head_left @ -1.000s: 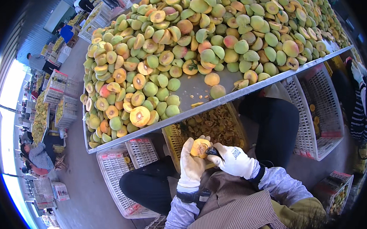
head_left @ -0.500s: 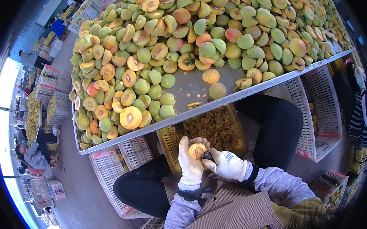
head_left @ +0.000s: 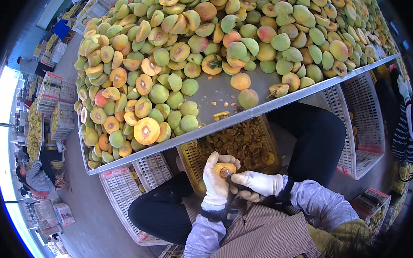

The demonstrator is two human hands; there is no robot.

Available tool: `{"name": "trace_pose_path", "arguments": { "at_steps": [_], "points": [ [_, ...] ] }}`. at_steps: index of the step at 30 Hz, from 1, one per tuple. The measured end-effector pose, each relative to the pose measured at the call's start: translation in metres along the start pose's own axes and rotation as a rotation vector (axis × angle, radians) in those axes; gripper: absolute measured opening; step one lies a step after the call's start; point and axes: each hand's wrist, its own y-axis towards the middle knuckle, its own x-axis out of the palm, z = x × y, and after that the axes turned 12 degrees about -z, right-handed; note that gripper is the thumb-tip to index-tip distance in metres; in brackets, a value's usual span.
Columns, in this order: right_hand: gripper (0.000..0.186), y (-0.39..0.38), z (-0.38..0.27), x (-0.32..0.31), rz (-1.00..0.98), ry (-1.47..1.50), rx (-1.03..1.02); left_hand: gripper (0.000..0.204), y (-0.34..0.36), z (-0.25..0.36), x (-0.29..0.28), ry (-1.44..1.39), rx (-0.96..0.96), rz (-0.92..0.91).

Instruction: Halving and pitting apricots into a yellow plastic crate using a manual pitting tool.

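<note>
My left hand [head_left: 214, 184], in a white glove, cups a cut orange fruit half [head_left: 224, 167], cut face up. My right hand [head_left: 257, 186], also gloved, grips a small pitting tool [head_left: 229, 174] with its thumb along it, the tip at the fruit's middle; most of the tool is hidden by the fingers. Both hands are over my lap, at the near end of a yellow crate [head_left: 188, 156] of brown-orange cut scraps.
A heap of green-yellow fruit, many halved, covers a metal-rimmed table [head_left: 206, 131] ahead. White crates [head_left: 117, 190] stand at both sides of my legs. A co-worker's gloved hand [head_left: 404, 88] shows at far right; several other people work among crates on the left.
My right hand has turned and moved slightly, its fingers now curled lower beneath the fruit. The fruit half has tilted in my left hand. The view has shifted slightly.
</note>
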Motion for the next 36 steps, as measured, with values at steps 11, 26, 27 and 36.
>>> {"name": "trace_pose_path", "arguments": {
  "at_steps": [11, 26, 27, 36],
  "points": [
    [0.035, 0.009, 0.005, -0.038, 1.041, -1.349, -0.243, 0.028, 0.015, -0.009, -0.033, -0.286, 0.071, -0.091],
    [0.019, 0.012, 0.006, -0.044, 1.148, -1.463, 0.144, 0.039, -0.024, -0.030, -0.018, -0.047, 0.094, -0.084],
    [0.022, 0.011, 0.008, -0.044, 1.101, -1.350, 0.015, 0.036, -0.025, -0.028, -0.015, -0.047, 0.104, -0.088],
    [0.045, 0.020, 0.004, 0.009, 0.592, -1.125, -0.381, 0.044, -0.017, -0.034, -0.030, 0.195, 0.203, -0.107]
  ]
}}
